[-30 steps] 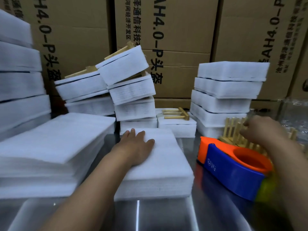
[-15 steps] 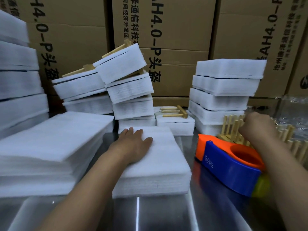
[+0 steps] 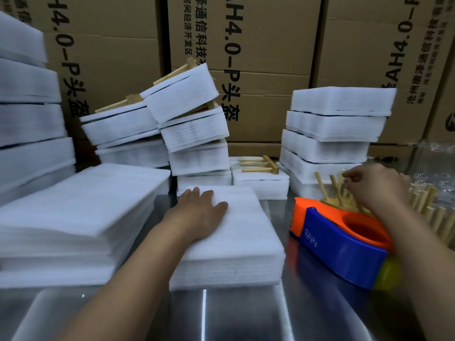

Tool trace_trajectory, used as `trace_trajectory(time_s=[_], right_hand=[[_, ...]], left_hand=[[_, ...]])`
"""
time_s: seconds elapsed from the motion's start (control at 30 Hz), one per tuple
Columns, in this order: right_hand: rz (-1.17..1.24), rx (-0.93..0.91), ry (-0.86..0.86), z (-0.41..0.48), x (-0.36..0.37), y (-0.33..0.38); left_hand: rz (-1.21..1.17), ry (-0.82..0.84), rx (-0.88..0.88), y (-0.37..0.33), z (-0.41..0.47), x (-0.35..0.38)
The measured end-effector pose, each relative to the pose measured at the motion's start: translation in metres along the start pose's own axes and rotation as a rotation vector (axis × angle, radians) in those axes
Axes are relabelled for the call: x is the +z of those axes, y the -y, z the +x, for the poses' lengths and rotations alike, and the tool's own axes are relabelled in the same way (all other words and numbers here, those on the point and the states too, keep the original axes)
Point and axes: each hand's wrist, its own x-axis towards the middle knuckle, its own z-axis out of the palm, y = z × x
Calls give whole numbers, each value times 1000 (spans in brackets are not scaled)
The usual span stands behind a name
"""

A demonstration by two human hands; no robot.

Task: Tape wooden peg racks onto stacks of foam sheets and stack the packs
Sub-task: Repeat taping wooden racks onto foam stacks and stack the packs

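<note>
Left hand (image 3: 199, 212) flat, fingers straight, on foam stack (image 3: 242, 244). Right hand (image 3: 375, 187) pinches peg of wooden peg rack (image 3: 336, 191) behind tape dispenser (image 3: 339, 244).

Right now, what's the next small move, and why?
Probably lift the peg rack that the right hand pinches clear of the tape dispenser and carry it onto the foam stack: the left hand lies flat there, and no rack is on it.

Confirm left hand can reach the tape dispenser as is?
Probably yes. The left hand lies flat on the foam stack; the tape dispenser sits right beside that stack, bare table between.
</note>
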Motion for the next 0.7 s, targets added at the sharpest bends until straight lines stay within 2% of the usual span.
trace_trajectory(time_s=[0.3, 0.4, 0.6, 0.7], right_hand=[[695, -279, -151, -35, -24, 51], [926, -389, -149, -62, -34, 79], [1028, -532, -78, -108, -21, 116], [1173, -589, 169, -118, -15, 122]], left_hand=[[15, 8, -5, 0, 1, 0], [12, 6, -5, 0, 1, 0], [18, -15, 15, 1, 4, 3], [22, -36, 82, 3, 6, 3]])
